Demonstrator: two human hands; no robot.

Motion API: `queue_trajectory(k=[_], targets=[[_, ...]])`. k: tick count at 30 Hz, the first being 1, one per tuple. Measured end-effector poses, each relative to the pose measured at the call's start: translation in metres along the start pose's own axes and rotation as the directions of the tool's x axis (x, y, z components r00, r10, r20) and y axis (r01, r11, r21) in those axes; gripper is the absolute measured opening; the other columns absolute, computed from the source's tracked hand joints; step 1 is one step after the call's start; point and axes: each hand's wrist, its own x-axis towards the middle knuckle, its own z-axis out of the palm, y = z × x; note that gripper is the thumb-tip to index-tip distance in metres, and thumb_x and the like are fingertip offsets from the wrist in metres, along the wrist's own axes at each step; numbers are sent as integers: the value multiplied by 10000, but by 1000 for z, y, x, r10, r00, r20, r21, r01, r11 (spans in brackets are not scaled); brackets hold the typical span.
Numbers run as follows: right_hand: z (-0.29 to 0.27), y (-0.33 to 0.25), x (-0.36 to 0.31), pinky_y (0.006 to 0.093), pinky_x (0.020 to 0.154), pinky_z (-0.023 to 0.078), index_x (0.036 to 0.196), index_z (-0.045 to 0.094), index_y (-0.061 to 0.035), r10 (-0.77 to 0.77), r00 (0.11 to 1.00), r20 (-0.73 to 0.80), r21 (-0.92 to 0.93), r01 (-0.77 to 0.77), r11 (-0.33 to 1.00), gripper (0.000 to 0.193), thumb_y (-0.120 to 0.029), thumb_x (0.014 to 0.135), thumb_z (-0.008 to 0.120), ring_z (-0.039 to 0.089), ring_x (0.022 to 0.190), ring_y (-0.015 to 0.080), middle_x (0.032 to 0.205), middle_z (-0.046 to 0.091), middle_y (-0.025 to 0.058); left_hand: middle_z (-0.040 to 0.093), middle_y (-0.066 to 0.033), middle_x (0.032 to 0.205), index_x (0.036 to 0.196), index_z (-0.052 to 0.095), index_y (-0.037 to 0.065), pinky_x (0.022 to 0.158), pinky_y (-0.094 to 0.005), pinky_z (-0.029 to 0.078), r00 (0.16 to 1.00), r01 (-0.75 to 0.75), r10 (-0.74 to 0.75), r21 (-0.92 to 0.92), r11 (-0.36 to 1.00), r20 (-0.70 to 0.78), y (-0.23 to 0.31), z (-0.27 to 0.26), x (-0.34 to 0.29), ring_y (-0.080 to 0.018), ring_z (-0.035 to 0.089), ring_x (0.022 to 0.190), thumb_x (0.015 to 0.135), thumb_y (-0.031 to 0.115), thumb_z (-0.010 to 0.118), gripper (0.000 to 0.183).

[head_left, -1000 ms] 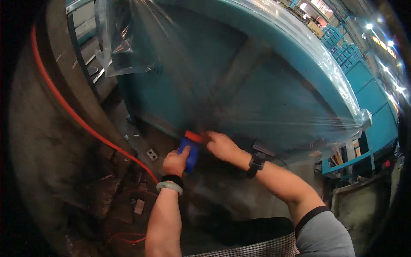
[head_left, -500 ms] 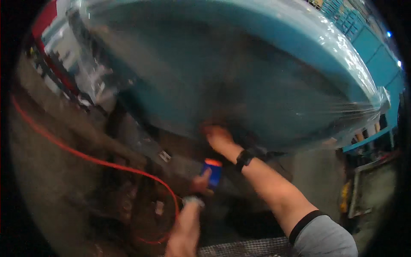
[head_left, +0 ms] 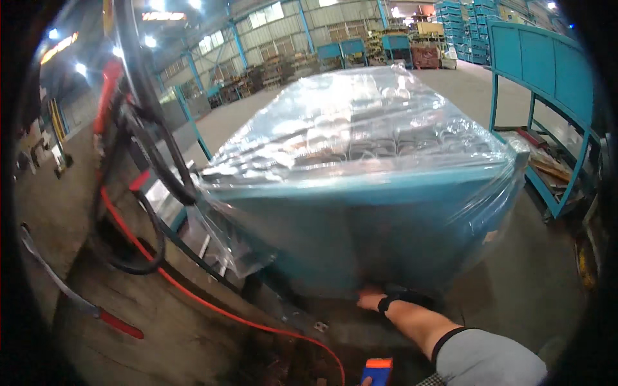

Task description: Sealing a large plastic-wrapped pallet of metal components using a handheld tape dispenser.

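Observation:
In front of me stands a large teal bin [head_left: 309,225] with clear plastic film [head_left: 360,122] draped over its top and corners. My right arm, with a black watch on the wrist, reaches down to the bin's lower front edge. There my right hand [head_left: 369,300] is against or just under that edge, its fingers lost in shadow and blur. At the bottom of the view, only a thumb tip of my left hand [head_left: 367,381] shows, pressed on a flat blue object with an orange top [head_left: 377,373]. The rest of that hand is cut off.
A red hose [head_left: 193,297] runs along the floor at left. Black hoses [head_left: 154,161] hang beside the bin's left corner. A strap with a red end [head_left: 119,323] lies far left. A teal rack [head_left: 547,77] stands at right, stacked crates [head_left: 450,29] behind.
My view has tilted up, so the bin's film-covered top and the hall now show. The left hand with the blue object has slid to the bottom edge; the right stays low at the bin.

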Motion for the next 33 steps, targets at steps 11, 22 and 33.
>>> queue_trajectory(k=[11,22,33], targets=[[27,-45,-114,429,824,459,1142,599,-57,-347,681,645,223,266,938,388,-276,841,491,601,976,287,1070,648,146,626,-232,1093,1150,624,22,870,-413,443,961,265,-277,-229,937,-20,63,-56,-43,-370,584,964,894,474,543,526],[-104,-51,-343,413,936,435,1221,569,-90,71,800,596,78,-145,986,440,-268,826,491,559,1111,320,1187,607,147,624,-248,1071,1134,593,-41,880,-402,437,968,236,-252,-300,924,-16,259,-216,-158,-362,579,1017,875,433,600,539],[-227,-244,-447,301,756,496,1148,618,-77,-117,819,562,823,-539,178,349,-306,943,453,604,889,172,1081,640,40,653,-188,914,1279,523,78,735,-437,471,985,-160,163,61,985,-48,381,-366,-313,-363,607,819,828,363,653,549]])
